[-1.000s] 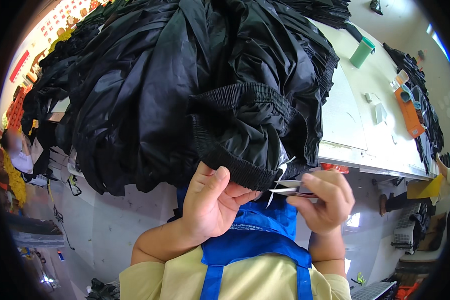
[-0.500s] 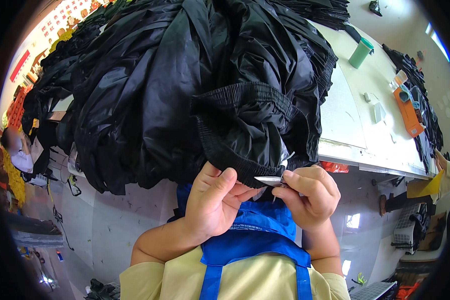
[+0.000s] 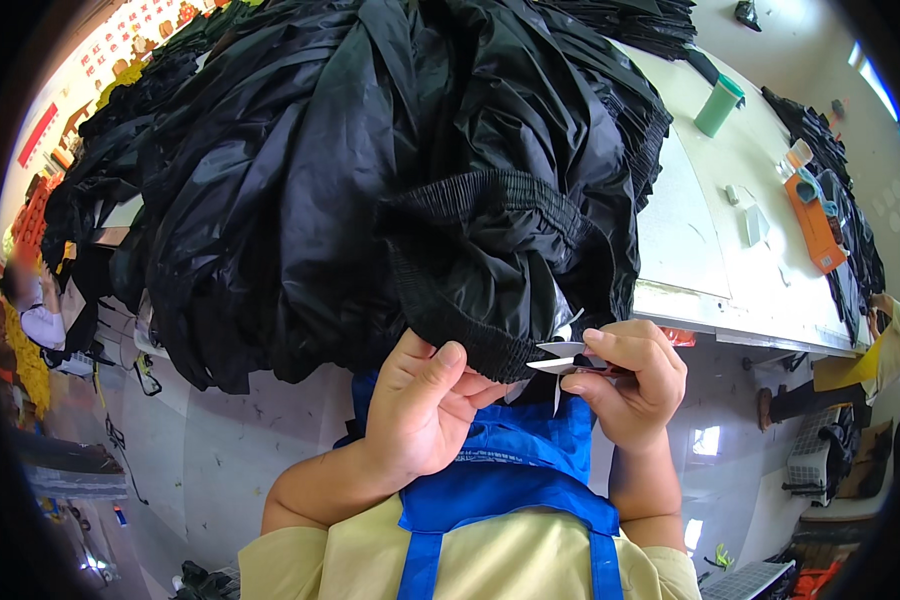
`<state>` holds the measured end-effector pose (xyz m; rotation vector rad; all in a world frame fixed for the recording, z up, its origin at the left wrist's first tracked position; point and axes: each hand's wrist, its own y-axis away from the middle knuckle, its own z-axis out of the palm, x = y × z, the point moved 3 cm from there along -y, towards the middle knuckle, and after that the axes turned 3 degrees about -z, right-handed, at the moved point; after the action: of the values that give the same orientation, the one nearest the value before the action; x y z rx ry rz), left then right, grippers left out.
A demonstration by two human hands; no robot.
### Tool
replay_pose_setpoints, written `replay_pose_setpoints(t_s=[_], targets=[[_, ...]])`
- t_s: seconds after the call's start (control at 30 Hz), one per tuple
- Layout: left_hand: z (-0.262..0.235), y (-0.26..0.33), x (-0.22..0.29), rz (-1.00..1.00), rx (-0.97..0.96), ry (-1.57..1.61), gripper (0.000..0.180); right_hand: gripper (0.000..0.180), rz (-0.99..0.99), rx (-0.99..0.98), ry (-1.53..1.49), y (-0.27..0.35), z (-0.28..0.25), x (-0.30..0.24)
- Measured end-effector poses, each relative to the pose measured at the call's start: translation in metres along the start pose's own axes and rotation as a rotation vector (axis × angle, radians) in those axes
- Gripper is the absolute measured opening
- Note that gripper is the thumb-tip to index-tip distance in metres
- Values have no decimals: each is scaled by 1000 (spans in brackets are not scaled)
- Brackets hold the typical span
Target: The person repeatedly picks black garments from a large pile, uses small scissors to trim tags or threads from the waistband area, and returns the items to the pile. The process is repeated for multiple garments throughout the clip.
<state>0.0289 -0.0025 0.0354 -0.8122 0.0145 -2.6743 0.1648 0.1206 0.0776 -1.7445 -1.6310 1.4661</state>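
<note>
Lower centre, nearest: a pale yellow shirt point(image 3: 490, 560) under a blue apron point(image 3: 515, 505), both forearms reaching up past it.

Left hand point(image 3: 422, 412), centre of frame: fingers curled, tips meeting the lower edge of a gathered band point(image 3: 440, 315), thumb standing a little apart. Whether cloth is gripped between them, cannot tell; the tips are partly hidden. Placement probably keeps the edge steady and turned toward the wearer.

Right hand point(image 3: 638, 385), right of centre: thumb and fingers pinching small scissors point(image 3: 558, 366), blades parted and pointing left at the band. Held near the blades, likely for fine control. A thin white strip point(image 3: 557, 398) hangs just below the blades.

The band belongs to a black garment point(image 3: 505, 275), centre of frame, opening facing the wearer, folds bunched inside. It lies against a large heap of black cloth point(image 3: 310, 200) filling the upper left and centre, which seems to prop it at hand height.

Upper right: pale table point(image 3: 682, 245) with a green cup point(image 3: 718, 112) and an orange box point(image 3: 815, 228), both well apart from the hands, perhaps to leave working room.

Far edges: one person point(image 3: 42, 318) at left, another in yellow point(image 3: 875, 362) at right.
</note>
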Motion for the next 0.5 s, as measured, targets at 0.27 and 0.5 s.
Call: replay_pose_setpoints(t_s=[0.27, 0.5], targets=[[-1, 0, -4, -21, 37, -61, 34, 39, -41, -4, 94, -4, 2, -8], [-2, 0, -5, 10, 31, -114, 35, 35, -18, -30, 109, -8, 5, -10]])
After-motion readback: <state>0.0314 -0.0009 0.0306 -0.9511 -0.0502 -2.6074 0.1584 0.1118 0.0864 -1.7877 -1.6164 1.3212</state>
